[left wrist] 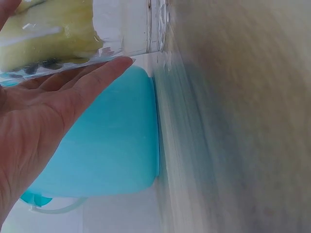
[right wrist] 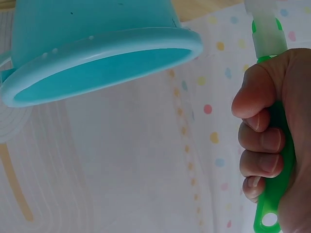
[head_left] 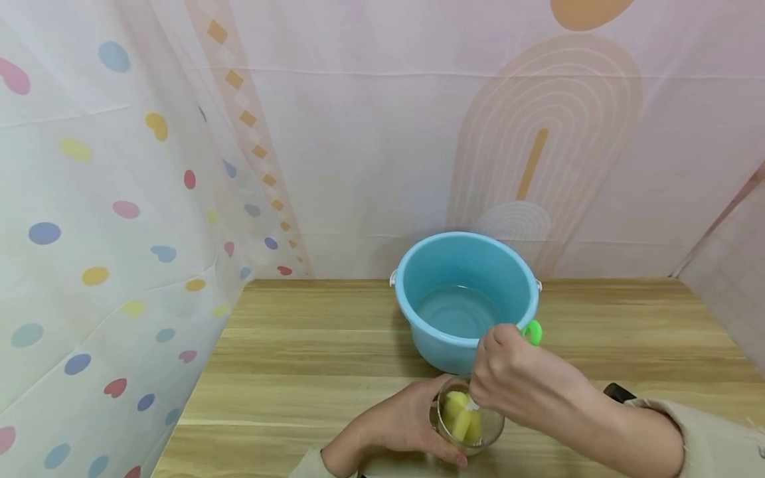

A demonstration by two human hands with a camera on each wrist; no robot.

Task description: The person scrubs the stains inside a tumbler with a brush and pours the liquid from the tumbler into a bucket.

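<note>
My left hand [head_left: 406, 417] holds a clear glass cup [head_left: 493, 435] from its left side, thumb and fingers around it. In the left wrist view the cup [left wrist: 131, 24] appears sideways, with a yellow sponge head [left wrist: 53, 36] inside. The right hand [head_left: 508, 368] grips the green handle [right wrist: 277, 189] of a sponge cup brush, its fist above the cup. A white neck [right wrist: 269, 36] joins the handle in the right wrist view. Down in the cup the brush's yellow sponge [head_left: 463, 421] shows; the fist covers part of the rim.
Just beyond the hands a light blue bucket [head_left: 439, 342] with some water in it stands on the wood-grain table [head_left: 299, 372]. A patterned curtain [head_left: 370, 133] hangs behind the table and along the left. Some dark object [head_left: 619, 393] shows beside the right sleeve.
</note>
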